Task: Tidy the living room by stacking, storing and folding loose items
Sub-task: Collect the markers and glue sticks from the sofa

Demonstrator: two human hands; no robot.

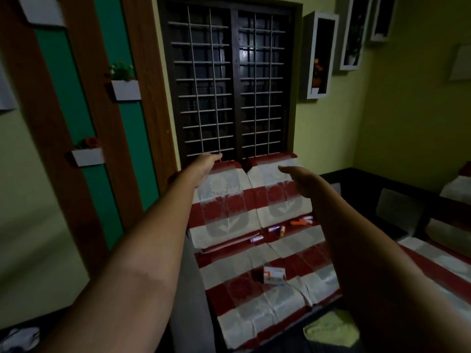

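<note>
A: Reaching forward with both arms, you have your left hand (207, 161) up at about eleven o'clock, at the top edge of the left back cushion of the red-and-white striped fabric sofa (229, 296).

B: Is that hand gripping the cover?

A: I cannot tell. The fingers point away and blur into the cushion top, just below the dark wooden window with its metal grille (230, 80).

B: And left of it?

A: At nine o'clock two small white wall planters (126, 89) sit on the green and brown panelled wall.

B: Where are the loose items?

A: On the seat, around the centre. A small white-and-orange cardboard packet (274, 275) lies flat on the seat at about six o'clock from the cushions. Behind it, along the crease where seat meets backrest, several small purple and orange tubes (281, 230) lie scattered, apart from each other.

B: Your right hand?

A: Your right hand (297, 171) hangs at one o'clock in front of the right back cushion, fingers straight and loosely together, holding nothing.

B: Further right?

A: At five o'clock a yellow-green cloth (331, 329) lies crumpled below the sofa's front edge.
</note>
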